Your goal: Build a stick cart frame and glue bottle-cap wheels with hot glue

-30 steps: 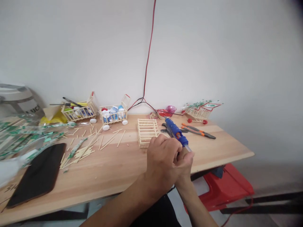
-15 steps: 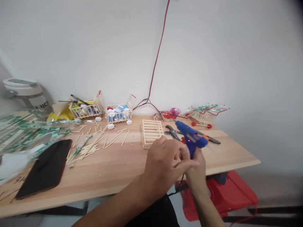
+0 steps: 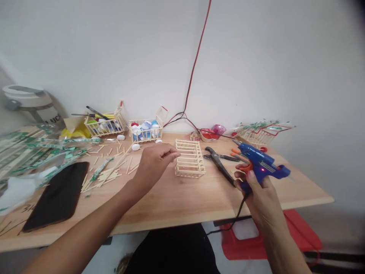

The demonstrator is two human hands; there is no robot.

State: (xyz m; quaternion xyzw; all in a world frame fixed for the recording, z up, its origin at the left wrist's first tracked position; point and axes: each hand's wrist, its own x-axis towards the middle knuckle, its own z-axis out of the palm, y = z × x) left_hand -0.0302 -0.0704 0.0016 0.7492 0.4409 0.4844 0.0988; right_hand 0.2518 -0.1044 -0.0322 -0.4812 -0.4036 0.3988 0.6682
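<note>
My right hand (image 3: 258,192) grips the handle of a blue glue gun (image 3: 261,163) with an orange trigger, nozzle pointing left and away, held above the right part of the wooden table (image 3: 176,201). My left hand (image 3: 155,161) reaches over the table with fingers lightly curled, fingertips next to the left side of a small open cage of wooden sticks (image 3: 189,163). Nothing shows in that hand. Black pliers (image 3: 219,163) lie between the cage and the glue gun.
Two stick carts (image 3: 145,131) filled with caps and tools stand at the back by the wall. Loose sticks (image 3: 114,171) are scattered left of centre. A black phone (image 3: 55,194) and plastic wrappers (image 3: 31,152) lie at left. Red cable (image 3: 196,57) hangs down the wall. A red stool (image 3: 270,236) stands below.
My hands, together at the glue gun a second ago, have parted. The right hand carried the gun to the right; the left hand moved left to the stick cage.
</note>
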